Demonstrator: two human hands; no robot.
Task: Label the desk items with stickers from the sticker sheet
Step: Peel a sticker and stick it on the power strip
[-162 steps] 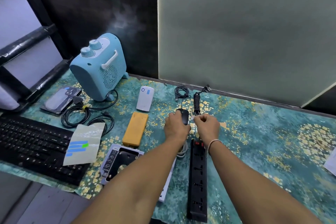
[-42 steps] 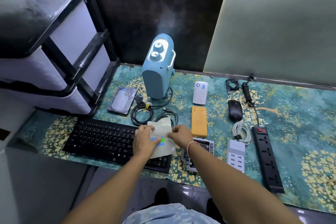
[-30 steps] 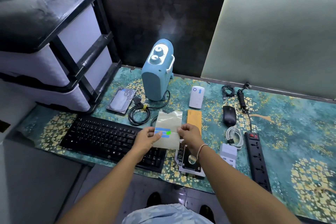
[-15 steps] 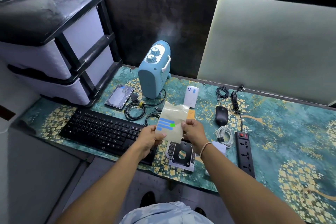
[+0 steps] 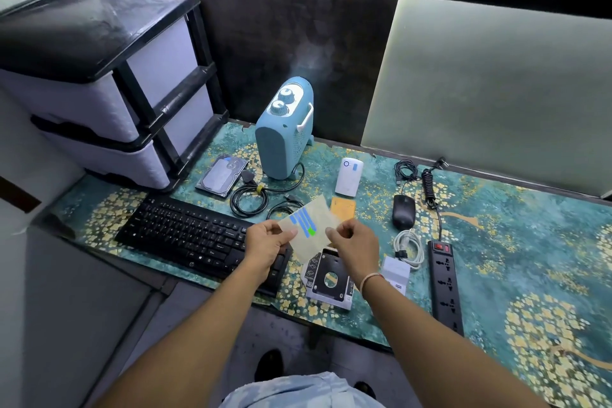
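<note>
A pale sticker sheet with blue strips and one green sticker is held tilted above the desk's front edge. My left hand pinches its left edge and my right hand pinches its right edge. Beneath lie a black keyboard, a drive caddy, an orange power bank, a white power bank, a black mouse, a hard drive and a blue heater.
A black power strip lies at the right, with a white cable coil and white charger beside it. Black cables lie by the heater. A drawer unit stands at the left. A frosted panel backs the desk.
Both hands left the mouse, picked the sticker sheet up off the keyboard and raised it; since half a second ago the sheet has tilted so its strips run diagonally.
</note>
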